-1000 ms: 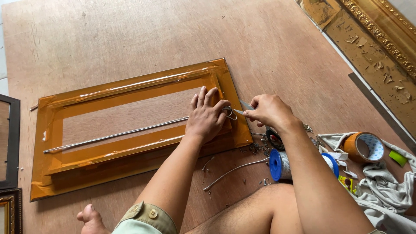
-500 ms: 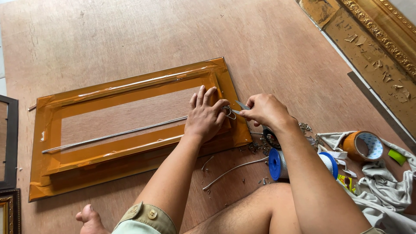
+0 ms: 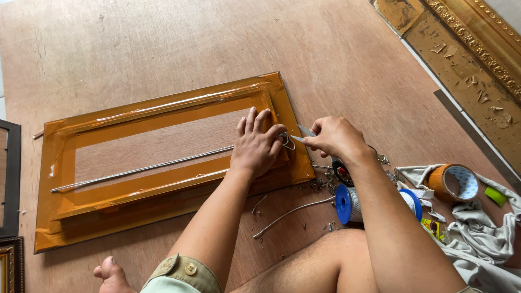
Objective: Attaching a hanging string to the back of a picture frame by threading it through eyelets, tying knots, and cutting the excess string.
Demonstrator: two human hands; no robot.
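At bottom of frame: a bare knee, a foot (image 3: 111,274) at lower left, and both forearms reaching up toward centre. Just right of the knee, a blue-flanged spool of wire (image 3: 374,205) lies on its side on the plywood floor (image 3: 163,43); cut wire offcuts (image 3: 290,214) and small metal scraps lie between spool and frame.

Lower right: crumpled white cloth (image 3: 483,228) with a roll of brown tape (image 3: 453,183) on it, a small green piece just beyond.

Centre: left hand (image 3: 258,146) lies flat, fingers spread, palm down on the right rail of the orange tape-wrapped picture frame (image 3: 163,168), pinning it. Not gripping anything I can see. Right hand (image 3: 336,138) sits just right of it, fingers pinched closed on a small metal tool (image 3: 304,133), tip pointing at a wire loop (image 3: 286,140) at the frame's right rail. Tool type too small to tell.

A twisted wire (image 3: 141,168) runs from that loop across the frame's back, down-left to the left rail.

Frame spans left to centre, lying flat on the floor.

Far left edge: dark frame (image 3: 8,179). Upper right: ornate gold moulding (image 3: 477,43).
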